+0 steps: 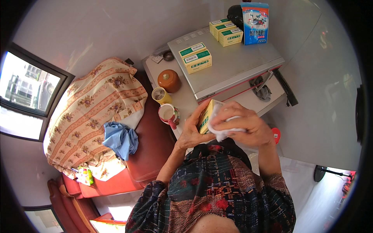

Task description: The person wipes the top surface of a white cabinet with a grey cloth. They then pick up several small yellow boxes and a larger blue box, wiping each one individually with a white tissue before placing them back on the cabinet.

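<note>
Held up in front of me is a small yellow and green carton, tilted, with my left hand wrapped round its left side. My right hand grips a crumpled white cloth against the carton's right side, hiding part of it. Just beyond my hands stands a grey metal cabinet. On its top rest two cartons of the same kind side by side, and several more at the far edge.
Beside the cartons stands a blue and red pouch. Left of the cabinet are a brown lidded jar, a yellow cup and a red-handled mug. A flowered cover and a blue cloth lie over the red sofa.
</note>
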